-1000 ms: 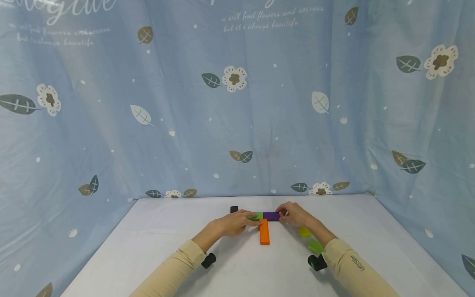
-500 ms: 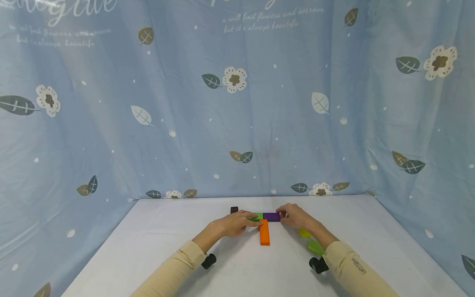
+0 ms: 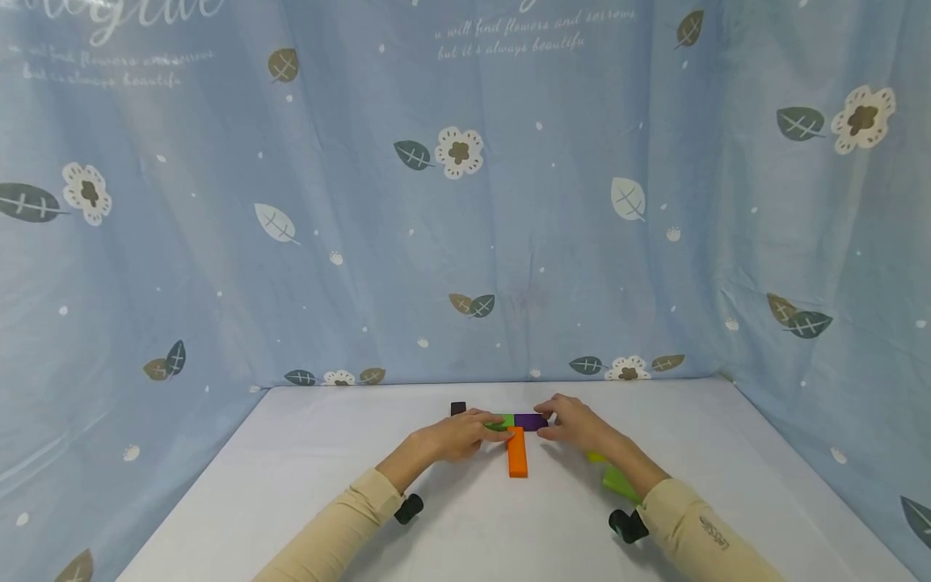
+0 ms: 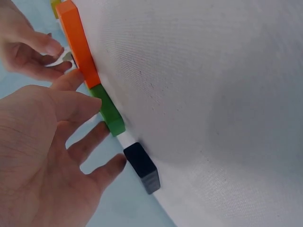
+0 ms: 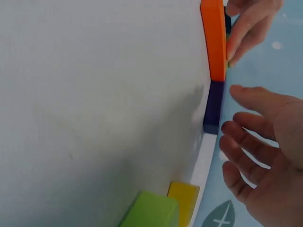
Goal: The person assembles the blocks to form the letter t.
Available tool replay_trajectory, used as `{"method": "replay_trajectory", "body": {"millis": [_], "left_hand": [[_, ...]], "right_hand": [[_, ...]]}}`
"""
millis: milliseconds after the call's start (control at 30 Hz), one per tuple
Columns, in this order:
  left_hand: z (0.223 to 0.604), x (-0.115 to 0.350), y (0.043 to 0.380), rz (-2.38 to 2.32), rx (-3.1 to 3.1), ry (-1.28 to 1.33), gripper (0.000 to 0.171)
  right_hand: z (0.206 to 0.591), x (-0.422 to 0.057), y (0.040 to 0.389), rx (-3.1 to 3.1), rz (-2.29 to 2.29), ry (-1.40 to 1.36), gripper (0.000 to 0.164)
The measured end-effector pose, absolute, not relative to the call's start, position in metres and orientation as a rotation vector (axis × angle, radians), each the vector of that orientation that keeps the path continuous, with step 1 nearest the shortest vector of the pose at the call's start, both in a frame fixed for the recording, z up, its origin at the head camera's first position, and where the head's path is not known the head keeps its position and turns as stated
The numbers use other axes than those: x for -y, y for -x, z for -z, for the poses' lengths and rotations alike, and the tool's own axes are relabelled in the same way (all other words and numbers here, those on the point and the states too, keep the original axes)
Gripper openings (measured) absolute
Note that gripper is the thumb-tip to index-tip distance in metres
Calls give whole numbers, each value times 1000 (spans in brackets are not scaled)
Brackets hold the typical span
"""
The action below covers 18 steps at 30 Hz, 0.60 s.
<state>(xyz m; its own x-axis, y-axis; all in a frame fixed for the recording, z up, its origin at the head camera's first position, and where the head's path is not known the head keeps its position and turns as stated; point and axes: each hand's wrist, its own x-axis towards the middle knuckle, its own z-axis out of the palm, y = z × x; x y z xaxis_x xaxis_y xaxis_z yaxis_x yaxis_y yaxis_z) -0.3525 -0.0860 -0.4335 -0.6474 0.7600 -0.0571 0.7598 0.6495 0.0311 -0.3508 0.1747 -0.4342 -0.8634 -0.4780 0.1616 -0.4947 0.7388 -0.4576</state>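
Note:
A green block (image 4: 110, 111) and a purple block (image 3: 531, 422) lie end to end in a row. An orange block (image 3: 517, 453) reaches from their junction toward the person, forming a T. My left hand (image 3: 457, 437) holds the green block between thumb and fingers, its fingertips hiding part of it. Over the purple block's right end, my right hand (image 3: 579, 423) has its thumb and fingers spread apart. In the right wrist view a small gap shows between that hand and the purple block. A black block (image 4: 142, 165) lies left of the green one, apart from it.
A yellow block (image 5: 183, 201) and a light green block (image 5: 150, 210) lie to the right, partly behind the right forearm in the head view. Black wrist devices (image 3: 628, 525) hang under both forearms. A blue patterned curtain (image 3: 538, 242) borders the white table (image 3: 465, 541).
My right hand has let go of the purple block's right end and spread its thumb and fingers. The left hand and the row of blocks stay put.

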Motion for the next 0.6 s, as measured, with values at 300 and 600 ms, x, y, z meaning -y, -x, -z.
{"method": "replay_trajectory", "body": {"millis": [300,600], "left_hand": [[434,87,353,-5,-2791,-1289,54],[435,87,356,7,-2800,-1316,53]], "right_hand": [[438,-157,338,2839,-714,-909,46],[439,-144,327,2890,-615,-923,67]]}}
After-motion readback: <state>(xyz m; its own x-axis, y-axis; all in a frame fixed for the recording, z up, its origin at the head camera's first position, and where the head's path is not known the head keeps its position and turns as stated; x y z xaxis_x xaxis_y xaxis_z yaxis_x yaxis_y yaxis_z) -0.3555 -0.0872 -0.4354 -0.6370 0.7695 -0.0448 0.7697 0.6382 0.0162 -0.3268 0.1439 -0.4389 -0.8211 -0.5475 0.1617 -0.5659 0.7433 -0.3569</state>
